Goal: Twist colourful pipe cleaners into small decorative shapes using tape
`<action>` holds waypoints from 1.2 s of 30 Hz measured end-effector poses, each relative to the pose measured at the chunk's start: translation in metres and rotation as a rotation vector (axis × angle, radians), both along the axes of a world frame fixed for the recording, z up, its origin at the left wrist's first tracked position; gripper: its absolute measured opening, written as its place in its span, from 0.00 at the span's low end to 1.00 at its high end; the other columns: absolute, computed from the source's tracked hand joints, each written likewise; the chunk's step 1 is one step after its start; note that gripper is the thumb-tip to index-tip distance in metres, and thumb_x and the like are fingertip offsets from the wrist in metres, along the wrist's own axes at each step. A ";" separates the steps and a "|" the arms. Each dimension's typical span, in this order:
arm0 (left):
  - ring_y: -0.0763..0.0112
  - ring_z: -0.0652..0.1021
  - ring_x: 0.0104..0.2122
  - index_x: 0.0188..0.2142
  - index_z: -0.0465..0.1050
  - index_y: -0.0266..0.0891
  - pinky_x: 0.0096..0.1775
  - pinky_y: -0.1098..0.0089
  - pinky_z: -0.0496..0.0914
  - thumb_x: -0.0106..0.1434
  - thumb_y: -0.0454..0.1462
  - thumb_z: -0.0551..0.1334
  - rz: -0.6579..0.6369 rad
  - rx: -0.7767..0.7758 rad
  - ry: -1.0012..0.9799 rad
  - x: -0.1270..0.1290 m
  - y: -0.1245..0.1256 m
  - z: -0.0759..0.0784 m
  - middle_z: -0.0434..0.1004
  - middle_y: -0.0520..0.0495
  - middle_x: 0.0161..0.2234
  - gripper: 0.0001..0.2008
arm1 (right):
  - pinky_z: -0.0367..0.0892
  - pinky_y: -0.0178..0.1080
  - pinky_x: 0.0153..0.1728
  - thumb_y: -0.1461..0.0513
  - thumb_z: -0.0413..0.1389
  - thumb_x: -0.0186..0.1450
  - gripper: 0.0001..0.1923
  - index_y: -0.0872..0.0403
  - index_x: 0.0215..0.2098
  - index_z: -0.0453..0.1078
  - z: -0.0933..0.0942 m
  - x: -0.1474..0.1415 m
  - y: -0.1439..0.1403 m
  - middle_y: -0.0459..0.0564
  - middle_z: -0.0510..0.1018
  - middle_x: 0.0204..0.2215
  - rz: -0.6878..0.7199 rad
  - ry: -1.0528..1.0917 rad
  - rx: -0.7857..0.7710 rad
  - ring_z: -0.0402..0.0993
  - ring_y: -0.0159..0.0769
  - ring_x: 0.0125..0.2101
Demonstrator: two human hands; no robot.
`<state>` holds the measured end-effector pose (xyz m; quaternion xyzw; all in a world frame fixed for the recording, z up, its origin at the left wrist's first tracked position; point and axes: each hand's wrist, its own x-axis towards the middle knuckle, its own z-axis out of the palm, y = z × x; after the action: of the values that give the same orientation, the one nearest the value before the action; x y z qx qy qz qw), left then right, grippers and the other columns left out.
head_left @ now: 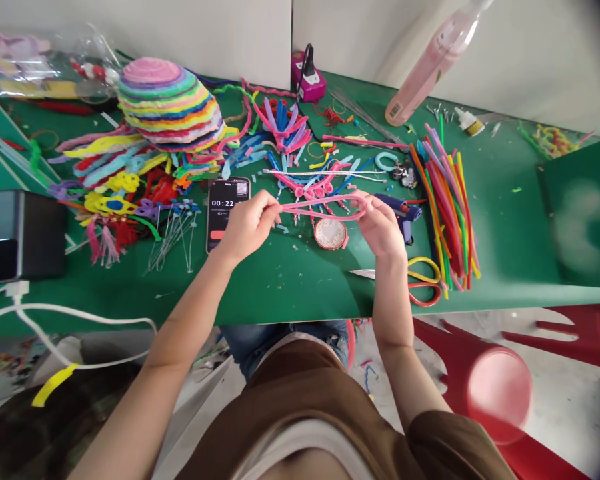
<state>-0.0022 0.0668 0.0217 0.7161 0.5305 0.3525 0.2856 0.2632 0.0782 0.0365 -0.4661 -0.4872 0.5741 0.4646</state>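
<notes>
A long loop of pink pipe cleaner (320, 204) stretches between my two hands above the green table. Its left end is pinched in the closed fingers of my left hand (253, 223). My right hand (381, 225) grips the rounded right end. Below the loop lies a small round pink-rimmed tin (331, 234). A phone (225, 207) with a running timer sits partly behind my left hand. Near my right wrist are scissors (424, 280) with yellow and orange handles, and a dark blue glue gun (397, 208) is partly hidden behind my right hand.
A bundle of coloured pipe cleaners (450, 213) lies at the right. At the left stands a striped rainbow ball (167, 103) among finished-looking fuzzy pieces. A pink bottle (430, 67) stands at the back. A white cable (105, 322) hangs over the front left edge.
</notes>
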 end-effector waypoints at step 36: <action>0.57 0.81 0.43 0.49 0.76 0.39 0.47 0.55 0.71 0.67 0.35 0.59 -0.176 0.472 0.502 0.015 -0.024 0.029 0.82 0.41 0.45 0.13 | 0.55 0.24 0.12 0.67 0.52 0.64 0.19 0.57 0.15 0.65 0.036 -0.052 -0.002 0.39 0.67 0.09 0.190 -0.200 -0.325 0.59 0.19 0.10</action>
<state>0.0125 0.0425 0.0508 0.8697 0.4242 0.2524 0.0022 0.2113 0.0763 0.0726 -0.5415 -0.4737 0.6371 0.2767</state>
